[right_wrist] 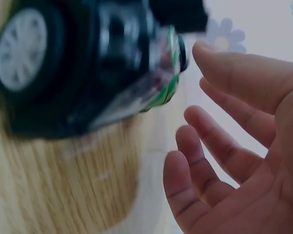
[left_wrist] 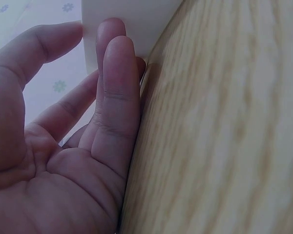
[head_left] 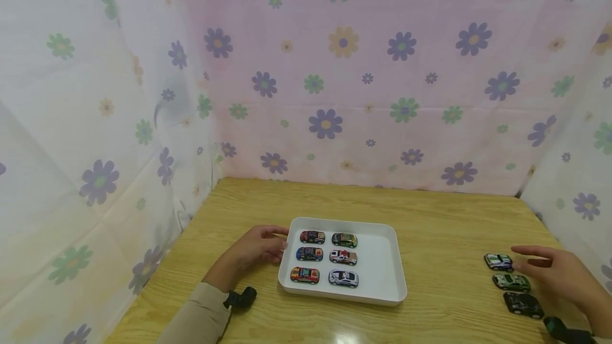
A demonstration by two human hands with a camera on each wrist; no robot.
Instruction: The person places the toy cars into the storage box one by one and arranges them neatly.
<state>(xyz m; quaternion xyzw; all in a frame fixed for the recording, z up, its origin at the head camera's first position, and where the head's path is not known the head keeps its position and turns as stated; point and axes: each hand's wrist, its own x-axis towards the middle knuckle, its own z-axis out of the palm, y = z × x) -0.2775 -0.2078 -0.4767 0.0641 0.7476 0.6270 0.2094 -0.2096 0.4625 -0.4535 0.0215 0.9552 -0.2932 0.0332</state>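
A white tray (head_left: 377, 259) holds several small toy cars in two columns, among them a red and yellow toy car (head_left: 305, 275) and a white toy car (head_left: 343, 278). My left hand (head_left: 255, 248) rests at the tray's left wall, its nearly straight fingertips (left_wrist: 118, 53) touching it. On the right, three toy cars stand in a line: a white, green and blue one (head_left: 498, 261), a green one (head_left: 510, 281) and a black one (head_left: 523, 304). Beside the farthest of them is my right hand (head_left: 557, 272), fingers loosely spread and gripping nothing.
Everything stands on a wood-grain table (head_left: 444, 248). Flowered cloth (head_left: 368, 89) hangs behind the table and along both sides. Each wrist carries a small black camera, such as the left wrist camera (head_left: 243, 298).
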